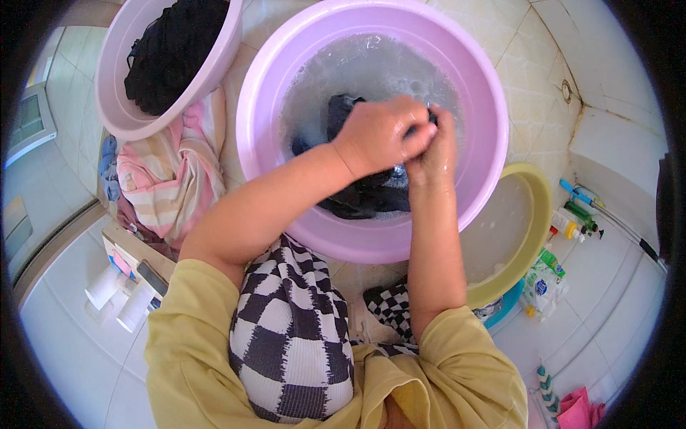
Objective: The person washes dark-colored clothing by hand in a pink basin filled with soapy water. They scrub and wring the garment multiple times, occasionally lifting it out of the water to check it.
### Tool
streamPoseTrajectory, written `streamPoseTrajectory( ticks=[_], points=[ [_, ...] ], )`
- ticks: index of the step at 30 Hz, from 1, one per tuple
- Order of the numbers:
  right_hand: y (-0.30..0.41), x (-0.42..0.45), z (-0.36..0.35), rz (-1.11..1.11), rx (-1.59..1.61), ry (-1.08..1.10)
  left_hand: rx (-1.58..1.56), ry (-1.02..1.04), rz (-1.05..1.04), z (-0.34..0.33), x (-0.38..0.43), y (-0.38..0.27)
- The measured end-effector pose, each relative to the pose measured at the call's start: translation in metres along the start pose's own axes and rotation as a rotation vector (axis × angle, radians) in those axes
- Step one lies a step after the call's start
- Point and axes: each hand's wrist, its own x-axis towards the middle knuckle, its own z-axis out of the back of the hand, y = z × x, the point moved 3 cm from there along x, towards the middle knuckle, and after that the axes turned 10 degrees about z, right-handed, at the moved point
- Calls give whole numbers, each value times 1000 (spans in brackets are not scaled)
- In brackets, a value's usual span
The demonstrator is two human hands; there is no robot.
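Note:
A large pink-purple plastic basin (252, 123) holds cloudy, soapy water (364, 61). Dark wet fabric (370, 198) lies partly under that water. Above it my left hand (383, 128) and my right hand (437, 142) are pressed together, knuckles against palm, near the basin's middle. Both are closed on a small part of the dark fabric that shows between the fingers. My hands are slightly blurred, and the fingers of the right one are partly covered by the left.
A smaller pink basin (115, 126) with black clothes stands upper left, beside striped cloth (171, 171). At right, a yellow-green basin (538, 214) holds cloudy water. Bottles (581, 214), a plastic pack (541, 284) and a metal pole (616, 222) lie along the right. A phone (151, 276) rests at left.

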Motion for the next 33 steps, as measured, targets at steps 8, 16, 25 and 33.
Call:
streamPoseTrajectory(
  ticks=[8, 16, 25, 33],
  points=[
    [37, -33, -36, 159, -150, 423, 78, 219, -1, 40, 10, 28],
    [14, -36, 17, 451, -929, 538, 161, 14, 256, 68, 15, 48],
    [-28, 3, 83, 295, -1642, 221, 254, -14, 286, 80, -1, 65],
    [-26, 3, 85, 45, -973, 276, 177, 10, 408, 76, -15, 81]
  ],
)
